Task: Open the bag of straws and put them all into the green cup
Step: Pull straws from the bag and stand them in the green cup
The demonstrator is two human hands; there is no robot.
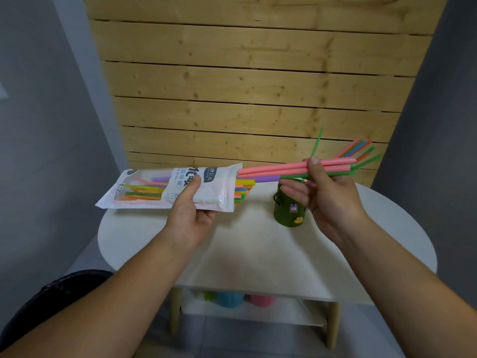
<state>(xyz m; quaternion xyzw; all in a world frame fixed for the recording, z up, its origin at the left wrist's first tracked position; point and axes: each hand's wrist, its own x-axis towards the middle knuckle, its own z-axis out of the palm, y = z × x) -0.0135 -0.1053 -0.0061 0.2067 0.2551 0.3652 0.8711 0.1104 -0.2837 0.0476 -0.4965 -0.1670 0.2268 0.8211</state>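
My left hand (192, 215) holds a white plastic straw bag (144, 188) level above the table's left side, its open mouth facing right. Coloured straws still in the bag (241, 188) poke out of that mouth. My right hand (327, 197) pinches a bundle of pink, green and purple straws (284, 168), partly drawn out of the bag and stretching rightward. The dark green cup (290, 210), decorated with small cartoon stickers, stands upright on the table just below and left of my right hand. Its rim is partly hidden by my fingers.
The round white table (258, 254) stands against a pale wooden slat wall (245, 86). A lower shelf under the table holds blue, pink and green cups (232, 299). Grey walls are on both sides.
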